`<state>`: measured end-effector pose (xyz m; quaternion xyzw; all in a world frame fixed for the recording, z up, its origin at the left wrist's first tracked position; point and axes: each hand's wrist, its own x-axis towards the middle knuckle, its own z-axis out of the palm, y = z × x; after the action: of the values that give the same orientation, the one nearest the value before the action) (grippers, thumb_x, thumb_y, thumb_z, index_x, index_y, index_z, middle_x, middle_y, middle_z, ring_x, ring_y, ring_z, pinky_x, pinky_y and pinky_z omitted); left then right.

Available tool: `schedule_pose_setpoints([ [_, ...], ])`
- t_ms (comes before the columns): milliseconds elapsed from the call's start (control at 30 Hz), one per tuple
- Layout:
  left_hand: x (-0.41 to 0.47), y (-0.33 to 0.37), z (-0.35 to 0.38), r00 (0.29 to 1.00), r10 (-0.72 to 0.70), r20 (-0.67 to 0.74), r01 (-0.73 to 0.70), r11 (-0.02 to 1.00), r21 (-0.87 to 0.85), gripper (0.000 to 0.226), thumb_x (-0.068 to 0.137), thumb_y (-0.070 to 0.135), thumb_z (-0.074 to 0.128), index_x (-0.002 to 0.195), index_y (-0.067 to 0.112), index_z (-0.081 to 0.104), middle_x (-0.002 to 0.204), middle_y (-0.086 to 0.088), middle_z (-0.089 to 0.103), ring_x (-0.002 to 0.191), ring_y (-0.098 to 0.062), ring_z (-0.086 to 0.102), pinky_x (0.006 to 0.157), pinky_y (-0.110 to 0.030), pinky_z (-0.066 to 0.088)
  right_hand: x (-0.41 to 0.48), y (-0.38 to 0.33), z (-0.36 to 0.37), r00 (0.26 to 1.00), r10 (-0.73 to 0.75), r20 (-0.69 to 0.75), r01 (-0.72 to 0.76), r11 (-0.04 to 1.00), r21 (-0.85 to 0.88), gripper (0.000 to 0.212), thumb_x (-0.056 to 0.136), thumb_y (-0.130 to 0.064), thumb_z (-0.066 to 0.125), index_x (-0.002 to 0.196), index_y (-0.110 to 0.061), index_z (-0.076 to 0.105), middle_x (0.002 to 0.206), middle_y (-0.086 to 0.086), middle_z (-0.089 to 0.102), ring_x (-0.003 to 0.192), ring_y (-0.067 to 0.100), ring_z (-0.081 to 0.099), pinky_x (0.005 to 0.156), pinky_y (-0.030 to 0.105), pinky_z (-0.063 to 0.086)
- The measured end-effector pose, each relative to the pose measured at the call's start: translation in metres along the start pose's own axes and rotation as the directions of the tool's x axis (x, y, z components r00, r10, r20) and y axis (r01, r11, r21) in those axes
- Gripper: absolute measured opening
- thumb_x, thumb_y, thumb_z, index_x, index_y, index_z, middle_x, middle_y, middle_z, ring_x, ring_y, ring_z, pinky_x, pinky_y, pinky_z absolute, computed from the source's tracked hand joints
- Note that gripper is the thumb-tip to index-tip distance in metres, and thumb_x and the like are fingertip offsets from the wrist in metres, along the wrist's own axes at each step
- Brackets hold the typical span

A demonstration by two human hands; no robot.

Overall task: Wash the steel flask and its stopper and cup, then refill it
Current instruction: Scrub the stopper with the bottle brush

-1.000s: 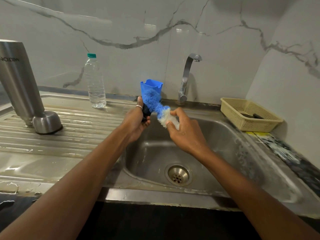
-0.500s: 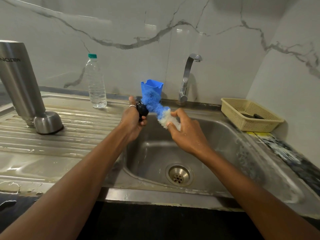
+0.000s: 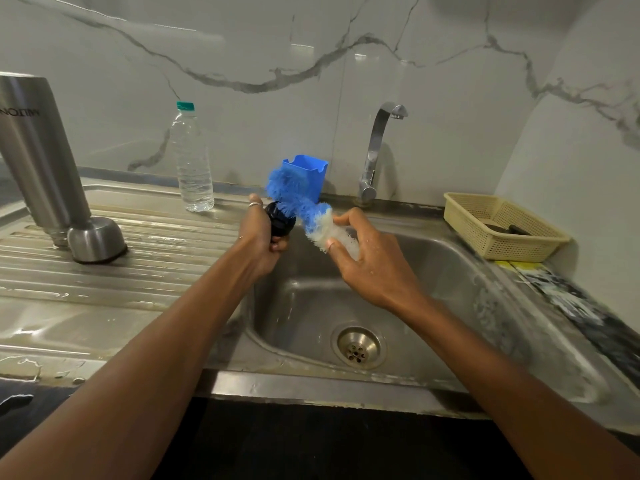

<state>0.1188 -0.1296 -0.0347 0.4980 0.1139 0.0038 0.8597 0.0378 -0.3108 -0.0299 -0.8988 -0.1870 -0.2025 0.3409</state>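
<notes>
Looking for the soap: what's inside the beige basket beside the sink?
In the beige basket lie dark items, too small to identify. Its near wall hides the rest of the floor.

left hand (image 3: 258, 245): grips stopper (image 3: 280, 222) | right hand (image 3: 375, 270): holds brush (image 3: 313, 216)

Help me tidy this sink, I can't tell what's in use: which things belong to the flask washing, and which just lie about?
In use: stopper in left hand, brush in right hand, steel flask, cup, tap.
Lying about: water bottle, blue holder, yellow basket.
</notes>
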Motion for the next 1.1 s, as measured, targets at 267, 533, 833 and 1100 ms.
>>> schedule_pose_setpoints([
  [267, -0.011, 0.002, 0.001, 0.992, -0.067, 0.104, 0.059, 0.995, 0.083, 0.070, 0.106, 0.062, 0.012, 0.090, 0.013, 0.059, 0.059, -0.005, 0.066, 0.038, -0.006, 0.023, 0.031, -0.016, 0.018, 0.003, 0.004, -0.002, 1.000, -0.008, -0.009, 0.008, 0.997, -0.077, 0.028, 0.098, -0.036, 0.058, 0.125, -0.033, 0.051, 0.106, 0.001, 0.071, 0.084, 0.019, 0.067, 0.074, 0.041, 0.056],
  [533, -0.007, 0.008, -0.008, 0.995, -0.089, -0.038, 0.092, 0.991, 0.097, 0.061, 0.107, 0.056, 0.018, 0.085, 0.012, 0.055, 0.053, -0.007, 0.060, 0.035, -0.008, 0.025, 0.031, -0.015, 0.018, 0.002, 0.009, -0.007, 1.000, 0.000, 0.028, 0.003, 0.995, -0.102, 0.027, 0.097, -0.034, 0.060, 0.123, -0.032, 0.052, 0.098, -0.002, 0.070, 0.073, 0.012, 0.064, 0.066, 0.038, 0.055],
  [833, -0.009, 0.011, -0.006, 0.989, -0.076, -0.125, 0.092, 0.989, 0.120, 0.056, 0.107, 0.052, 0.019, 0.073, 0.016, 0.044, 0.041, -0.001, 0.049, 0.035, -0.009, 0.023, 0.033, -0.013, 0.016, -0.001, 0.012, -0.012, 0.999, -0.004, 0.044, 0.008, 0.996, -0.090, 0.026, 0.097, -0.033, 0.061, 0.122, -0.032, 0.054, 0.101, -0.004, 0.070, 0.076, 0.013, 0.065, 0.069, 0.038, 0.056],
  [1100, -0.009, 0.012, -0.003, 0.995, -0.083, -0.061, 0.091, 0.987, 0.132, 0.058, 0.108, 0.052, 0.014, 0.075, 0.016, 0.044, 0.041, 0.000, 0.049, 0.032, -0.007, 0.025, 0.031, -0.014, 0.018, -0.001, 0.007, -0.008, 0.999, -0.025, 0.035, 0.028, 0.997, -0.065, 0.026, 0.096, -0.033, 0.061, 0.120, -0.036, 0.052, 0.102, -0.005, 0.070, 0.080, 0.016, 0.066, 0.073, 0.041, 0.056],
])
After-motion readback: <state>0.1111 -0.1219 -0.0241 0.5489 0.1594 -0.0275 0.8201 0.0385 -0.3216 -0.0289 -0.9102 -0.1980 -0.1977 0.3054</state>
